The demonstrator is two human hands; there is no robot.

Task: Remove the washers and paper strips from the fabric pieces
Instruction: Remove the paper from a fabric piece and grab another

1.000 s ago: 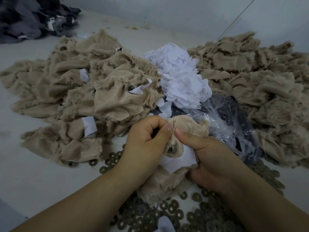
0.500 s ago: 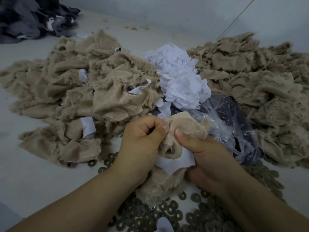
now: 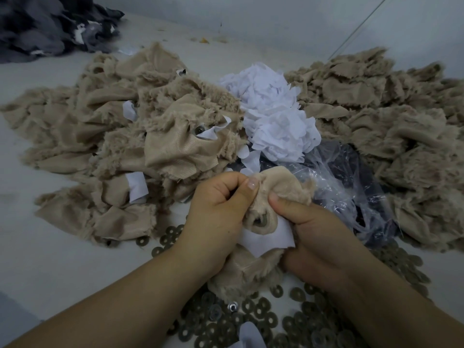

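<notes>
Fabric piece (image 3: 281, 187) sits at centre frame, pinched between your left hand (image 3: 218, 212) and right hand (image 3: 316, 237), thumbs pressing its folds; a washer (image 3: 261, 221) and paper strip (image 3: 266, 241) show between them. Loose washers (image 3: 263, 320) lie below; a white paper heap (image 3: 273, 116) lies above.

Fabric piece (image 3: 281, 187) now bunched tighter between both thumbs, washer (image 3: 261, 220) more enfolded than before

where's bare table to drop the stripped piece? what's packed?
Free: the table strip at near left, between the left beige fabric pile and the left forearm; also the far strip behind that pile, below the dark fabric heap. Crowded: washers under both hands, paper pile and plastic bag centre, right fabric pile.
</notes>
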